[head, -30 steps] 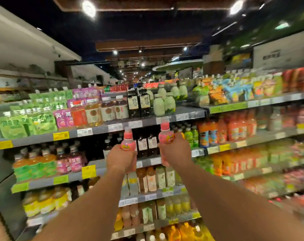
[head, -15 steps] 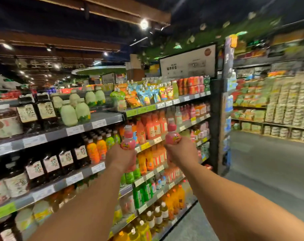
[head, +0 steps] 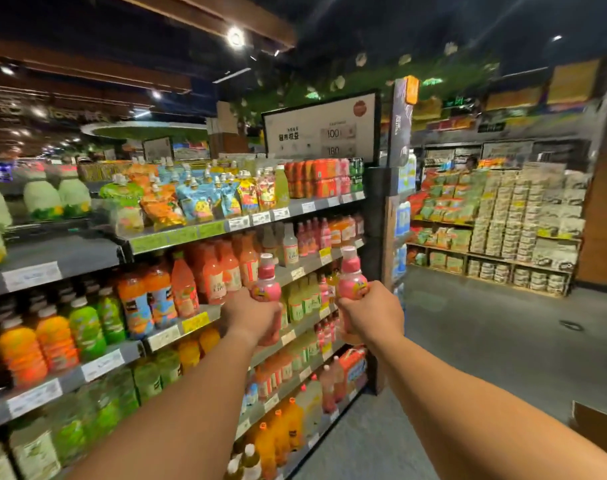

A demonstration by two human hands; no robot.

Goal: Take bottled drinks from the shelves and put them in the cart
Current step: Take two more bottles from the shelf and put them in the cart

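Head view. Both arms out straight, forearms bare. Left hand (head: 250,315) wrapped round a pink bottle (head: 266,289), fingers curled about its lower body; cap and rounded shoulder showing above the fist. Right hand (head: 369,313) gripping a second pink bottle (head: 351,282) the same way, held upright, a little higher than the first. Bottles apart, level with the middle shelf, off the shelving and in the air.

Drink shelves (head: 177,233) along the left, running away to an end post. Top tier: spouted pouches (head: 194,199) and red cans (head: 316,178). Next tier: orange-pink juice bottles (head: 212,275). Lower left: orange and green bottles (head: 70,334), blurred. Price tags along the shelf edges, unreadable. White sign board (head: 319,133) above the far end. Grey floor (head: 503,341) to the right; stacked packaged goods (head: 510,216) on racks across the aisle. No cart in sight.
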